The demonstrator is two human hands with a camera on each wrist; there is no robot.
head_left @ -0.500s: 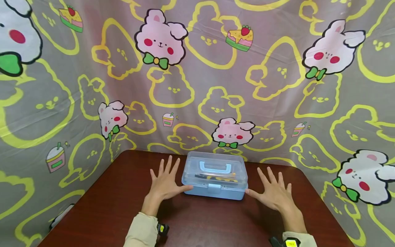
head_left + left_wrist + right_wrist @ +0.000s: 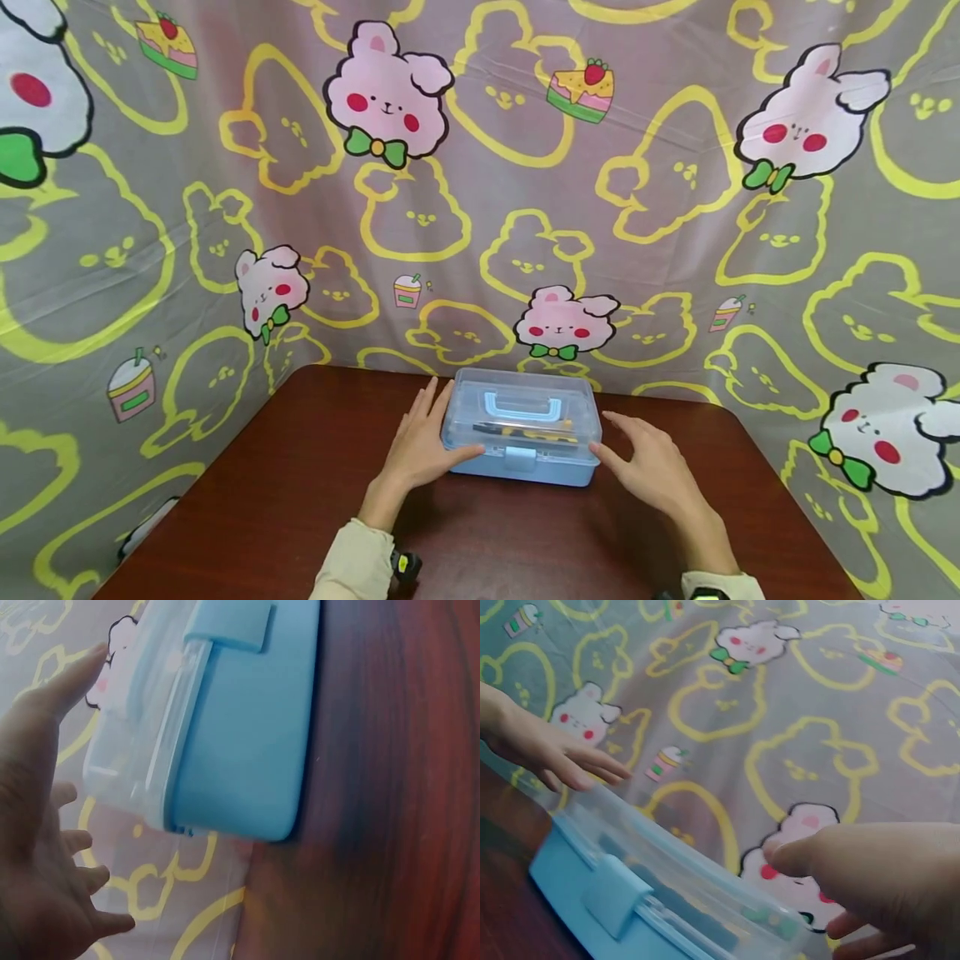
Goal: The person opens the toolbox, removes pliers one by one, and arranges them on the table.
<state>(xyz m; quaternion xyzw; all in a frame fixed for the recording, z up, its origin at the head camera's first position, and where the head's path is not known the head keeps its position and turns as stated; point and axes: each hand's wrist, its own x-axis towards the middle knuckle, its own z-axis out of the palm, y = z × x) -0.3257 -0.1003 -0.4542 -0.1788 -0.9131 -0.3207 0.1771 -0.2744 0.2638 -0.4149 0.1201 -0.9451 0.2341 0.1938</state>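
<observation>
A light blue storage box [image 2: 525, 469] with a clear lid [image 2: 465, 412] stands on the table, its handle [image 2: 522, 408] folded flat and its front latch [image 2: 521, 458] facing me. Through the lid I see a dark, pen-like item and something yellow and black. My left hand [image 2: 420, 446] is at the box's left side, thumb in front of the left corner, fingers straight. On the other side my right hand [image 2: 656, 462] has its thumb near the right front corner, fingers extended and partly hidden. Whether either hand touches the box I cannot tell.
The dark reddish-brown table [image 2: 285, 467] has rounded back corners. A grey curtain [image 2: 660, 250] printed with cartoon rabbits hangs close behind it and along both sides. The box sits near the table's back edge.
Both hands have moved inward toward the sides of the box. Their fingers, spread wide before, are now closer together. The box has not moved.
</observation>
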